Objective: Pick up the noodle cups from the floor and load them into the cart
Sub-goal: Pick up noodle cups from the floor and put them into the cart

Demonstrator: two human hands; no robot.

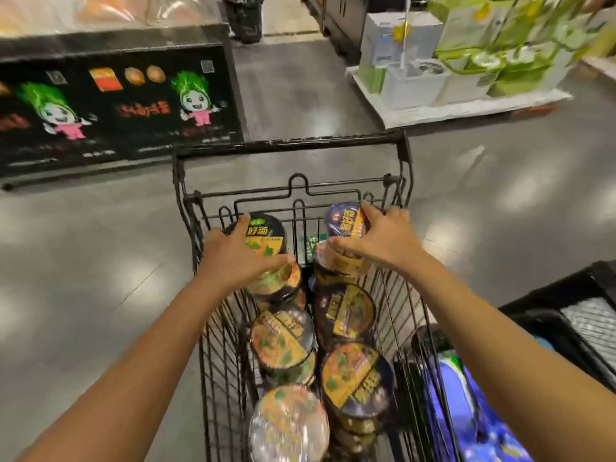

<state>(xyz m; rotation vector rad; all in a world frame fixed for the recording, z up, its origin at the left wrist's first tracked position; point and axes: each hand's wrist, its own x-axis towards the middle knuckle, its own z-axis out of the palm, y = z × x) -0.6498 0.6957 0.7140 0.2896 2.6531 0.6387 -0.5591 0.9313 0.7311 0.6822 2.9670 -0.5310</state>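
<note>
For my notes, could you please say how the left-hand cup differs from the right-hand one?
The left-hand cup has a green-and-black lid, the right-hand cup a purple-and-yellow one. The left-hand cup is at the left side of the cart, the right-hand cup at its right. Both are gripped from above.

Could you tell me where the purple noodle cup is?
Head view: the purple noodle cup is at the cart's far-right corner, gripped by the right hand.
</note>
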